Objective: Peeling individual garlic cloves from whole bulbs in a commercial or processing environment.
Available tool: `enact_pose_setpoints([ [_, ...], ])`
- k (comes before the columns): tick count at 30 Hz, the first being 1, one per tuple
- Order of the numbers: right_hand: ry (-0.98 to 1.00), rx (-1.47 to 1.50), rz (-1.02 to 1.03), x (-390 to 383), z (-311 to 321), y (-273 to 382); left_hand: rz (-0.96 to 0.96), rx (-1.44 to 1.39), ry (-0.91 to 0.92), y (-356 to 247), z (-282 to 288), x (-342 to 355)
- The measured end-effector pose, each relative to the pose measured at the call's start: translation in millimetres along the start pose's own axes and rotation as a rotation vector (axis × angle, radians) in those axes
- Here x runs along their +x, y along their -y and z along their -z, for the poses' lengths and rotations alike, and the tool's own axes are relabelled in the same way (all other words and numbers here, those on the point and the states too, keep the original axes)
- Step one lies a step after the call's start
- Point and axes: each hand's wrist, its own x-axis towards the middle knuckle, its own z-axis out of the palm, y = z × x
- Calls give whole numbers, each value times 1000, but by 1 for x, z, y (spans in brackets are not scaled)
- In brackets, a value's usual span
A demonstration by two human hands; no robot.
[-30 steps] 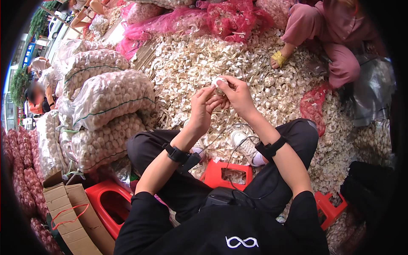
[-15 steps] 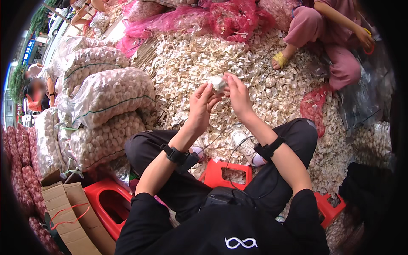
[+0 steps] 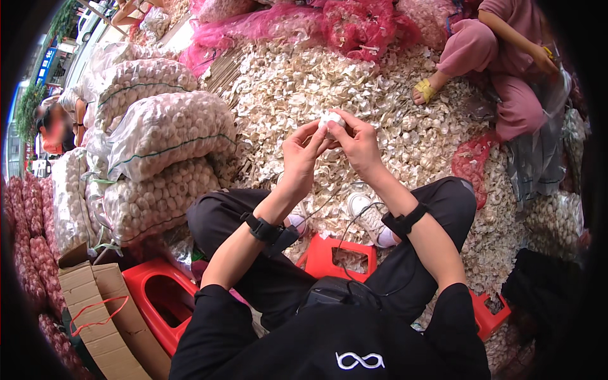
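Note:
A white garlic bulb (image 3: 330, 118) is held up between my two hands, above a floor thickly strewn with garlic skins (image 3: 285, 82). My left hand (image 3: 303, 152) grips it from the left, thumb and fingers pressed to its lower side. On the other side my right hand (image 3: 358, 142) has its thumb laid across the bulb and its fingers curled behind. The fingers hide part of the bulb. Both wrists carry black straps, and a thin cable hangs below the hands.
Clear sacks of garlic bulbs (image 3: 171, 133) are stacked at the left. Pink netting (image 3: 361, 28) lies at the far side. A person in pink trousers (image 3: 468, 47) sits at the far right. Red plastic stools (image 3: 161, 301) and a cardboard box (image 3: 95, 310) stand near me.
My right thumb has come down over the bulb, and my hands have closed in around it. The whole view has shifted slightly. The other person's hand at the far right has moved a little.

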Motion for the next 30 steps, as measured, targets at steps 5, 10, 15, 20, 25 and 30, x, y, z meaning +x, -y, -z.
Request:
enact_pose_setpoints([
  [5,-145,-39,137,1,-5,-9,0,2,-29,1,0,-7],
  [10,-228,-77,116,6,-5,-26,47,-149,-38,1,-2,-11],
  [15,-197,-20,1,15,-9,-29,36,-249,-45,-4,9,-2],
  [20,21,-331,242,5,-10,-8,177,-189,11,3,4,-5],
  [25,178,-656,661,8,-14,-6,290,-319,-82,-24,0,-10],
  [30,237,-549,570,5,-17,-1,202,-305,56,12,42,-2],
])
